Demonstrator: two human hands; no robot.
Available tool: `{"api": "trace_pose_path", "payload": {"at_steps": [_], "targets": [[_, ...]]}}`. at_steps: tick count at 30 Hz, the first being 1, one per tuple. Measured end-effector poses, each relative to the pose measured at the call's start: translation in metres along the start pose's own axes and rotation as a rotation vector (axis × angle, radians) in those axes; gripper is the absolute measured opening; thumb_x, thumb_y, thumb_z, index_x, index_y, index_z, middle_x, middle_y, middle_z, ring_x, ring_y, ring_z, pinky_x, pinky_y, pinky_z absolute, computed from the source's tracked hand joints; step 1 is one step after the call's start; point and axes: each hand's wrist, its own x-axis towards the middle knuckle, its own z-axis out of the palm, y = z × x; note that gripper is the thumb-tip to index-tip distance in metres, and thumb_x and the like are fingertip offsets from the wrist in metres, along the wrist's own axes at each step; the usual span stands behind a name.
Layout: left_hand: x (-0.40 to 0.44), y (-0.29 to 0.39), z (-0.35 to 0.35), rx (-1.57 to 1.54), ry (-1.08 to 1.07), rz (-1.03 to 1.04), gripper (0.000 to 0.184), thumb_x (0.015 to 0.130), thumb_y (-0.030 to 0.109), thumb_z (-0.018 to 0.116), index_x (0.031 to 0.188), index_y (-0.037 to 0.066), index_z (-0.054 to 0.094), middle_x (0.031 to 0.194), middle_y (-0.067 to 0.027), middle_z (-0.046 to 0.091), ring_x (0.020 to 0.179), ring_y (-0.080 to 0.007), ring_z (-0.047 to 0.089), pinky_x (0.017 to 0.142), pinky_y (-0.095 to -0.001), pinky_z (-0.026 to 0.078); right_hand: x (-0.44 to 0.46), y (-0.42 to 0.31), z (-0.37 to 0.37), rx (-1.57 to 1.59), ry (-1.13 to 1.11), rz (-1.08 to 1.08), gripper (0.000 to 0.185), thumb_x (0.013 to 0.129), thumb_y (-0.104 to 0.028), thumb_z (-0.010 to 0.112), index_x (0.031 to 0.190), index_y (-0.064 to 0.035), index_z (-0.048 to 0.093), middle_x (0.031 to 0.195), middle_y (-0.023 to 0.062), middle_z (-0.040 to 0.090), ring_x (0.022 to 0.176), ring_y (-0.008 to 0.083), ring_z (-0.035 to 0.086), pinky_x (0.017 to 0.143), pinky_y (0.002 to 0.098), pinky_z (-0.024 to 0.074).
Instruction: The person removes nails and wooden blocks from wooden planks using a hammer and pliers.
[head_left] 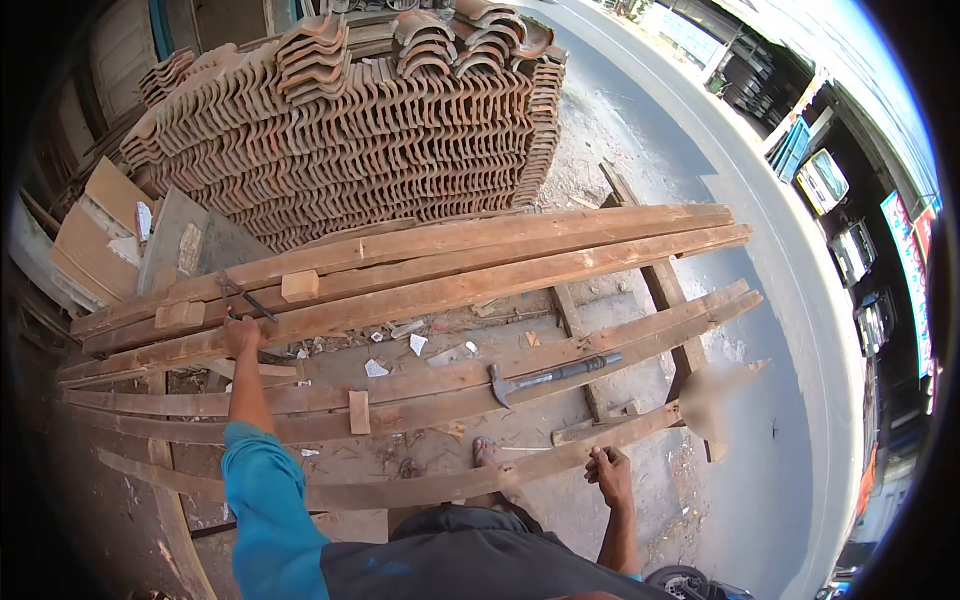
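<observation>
My left hand (243, 337) reaches over the long wooden beams (400, 248) on the left. Its fingers are closed at the lower end of a dark metal tool with two thin arms (248, 297), whose exact kind I cannot make out. Two small wood blocks, one block (300, 286) and another block (180, 315), lie on the beams beside it. My right hand (610, 476) is curled closed above the nearest plank (545, 465); whether anything is in its fingers is hidden. A claw hammer (555, 378) rests across the middle planks, with an upright-looking small block (359, 412) to its left.
Stacked curved roof tiles (370, 140) stand behind the beams. Wooden crosspieces (670, 300) support the planks on the right. Cardboard (95, 235) leans at the left. Scraps and white shards (417, 344) litter the ground. A road (760, 270) runs along the right.
</observation>
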Motion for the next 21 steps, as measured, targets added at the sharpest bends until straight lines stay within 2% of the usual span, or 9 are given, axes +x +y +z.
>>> {"api": "trace_pose_path", "payload": {"at_steps": [5, 7, 11, 13, 14, 17, 18, 19, 21], "targets": [[0.046, -0.036, 0.017, 0.154, -0.074, 0.147, 0.048, 0.097, 0.030, 0.061, 0.133, 0.000, 0.057, 0.120, -0.0239, 0.069, 0.109, -0.0430, 0.067, 0.094, -0.0543, 0.051, -0.048, 0.030, -0.002, -0.064, 0.097, 0.084, 0.039, 0.101, -0.036, 0.065, 0.094, 0.0025, 0.064, 0.072, 0.0107, 0.066, 0.057, 0.0172, 0.065, 0.051, 0.0284, 0.0520], [0.066, -0.052, 0.027, -0.276, -0.065, 0.110, 0.045, 0.099, 0.032, 0.060, 0.130, 0.000, 0.060, 0.121, -0.0241, 0.068, 0.110, -0.0438, 0.066, 0.093, -0.0543, 0.049, -0.062, 0.033, 0.001, -0.056, 0.171, 0.075, 0.038, 0.102, -0.034, 0.065, 0.091, 0.0020, 0.064, 0.072, 0.0103, 0.066, 0.056, 0.0165, 0.064, 0.050, 0.0285, 0.0513], [0.016, -0.021, -0.035, -0.377, 0.162, 0.338, 0.051, 0.101, 0.040, 0.059, 0.125, -0.005, 0.064, 0.116, -0.0253, 0.069, 0.110, -0.0419, 0.064, 0.097, -0.0487, 0.047, -0.079, 0.003, 0.026, -0.056, 0.277, -0.093, 0.037, 0.104, -0.032, 0.061, 0.089, 0.0013, 0.064, 0.070, 0.0057, 0.063, 0.058, 0.0119, 0.060, 0.054, 0.0280, 0.0484], [-0.045, 0.007, -0.090, -0.405, 0.134, 0.435, 0.053, 0.102, 0.042, 0.061, 0.123, -0.006, 0.066, 0.117, -0.0238, 0.070, 0.106, -0.0387, 0.065, 0.097, -0.0452, 0.048, -0.088, -0.022, 0.045, -0.017, 0.233, -0.148, 0.047, 0.102, -0.043, 0.064, 0.094, 0.0036, 0.064, 0.074, 0.0066, 0.065, 0.064, 0.0135, 0.063, 0.060, 0.0297, 0.0511], [-0.073, 0.021, -0.108, -0.385, 0.098, 0.468, 0.053, 0.102, 0.042, 0.061, 0.123, -0.006, 0.066, 0.117, -0.0238, 0.070, 0.106, -0.0387, 0.065, 0.097, -0.0452, 0.048, -0.089, -0.030, 0.058, 0.003, 0.203, -0.164, 0.045, 0.102, -0.040, 0.066, 0.097, 0.0040, 0.066, 0.073, 0.0048, 0.064, 0.065, 0.0132, 0.063, 0.062, 0.0298, 0.0521], [-0.158, 0.030, -0.156, -0.439, 0.091, 0.693, 0.046, 0.103, 0.035, 0.063, 0.123, -0.006, 0.066, 0.118, -0.0190, 0.070, 0.106, -0.0315, 0.065, 0.095, -0.0410, 0.049, -0.098, -0.051, 0.099, -0.041, 0.078, -0.380, 0.049, 0.096, -0.039, 0.073, 0.120, 0.0027, 0.064, 0.103, 0.0135, 0.068, 0.093, 0.0209, 0.067, 0.081, 0.0355, 0.0554], [-0.191, 0.035, -0.164, -0.546, -0.078, 0.732, 0.041, 0.103, 0.030, 0.064, 0.123, -0.006, 0.066, 0.117, -0.0169, 0.070, 0.106, -0.0279, 0.065, 0.093, -0.0386, 0.049, -0.096, -0.055, 0.107, -0.102, 0.040, -0.537, 0.058, 0.093, -0.040, 0.075, 0.130, 0.0018, 0.060, 0.117, 0.0175, 0.066, 0.107, 0.0249, 0.067, 0.090, 0.0387, 0.0554], [-0.221, 0.040, -0.171, -0.648, -0.244, 0.768, 0.036, 0.103, 0.024, 0.064, 0.123, -0.006, 0.066, 0.117, -0.0149, 0.070, 0.106, -0.0242, 0.064, 0.092, -0.0362, 0.049, -0.097, -0.064, 0.109, -0.092, 0.024, -0.537, 0.058, 0.093, -0.040, 0.075, 0.130, 0.0018, 0.060, 0.117, 0.0175, 0.066, 0.107, 0.0249, 0.067, 0.090, 0.0387, 0.0554], [-0.280, 0.039, -0.162, -0.678, -0.443, 0.846, 0.030, 0.103, 0.018, 0.065, 0.123, -0.005, 0.066, 0.110, -0.0115, 0.068, 0.101, -0.0202, 0.062, 0.089, -0.0336, 0.049, -0.102, -0.082, 0.108, -0.186, -0.063, -0.771, 0.079, 0.089, -0.046, 0.078, 0.146, -0.0006, 0.048, 0.140, 0.0214, 0.054, 0.129, 0.0325, 0.057, 0.106, 0.0446, 0.0484]]}}
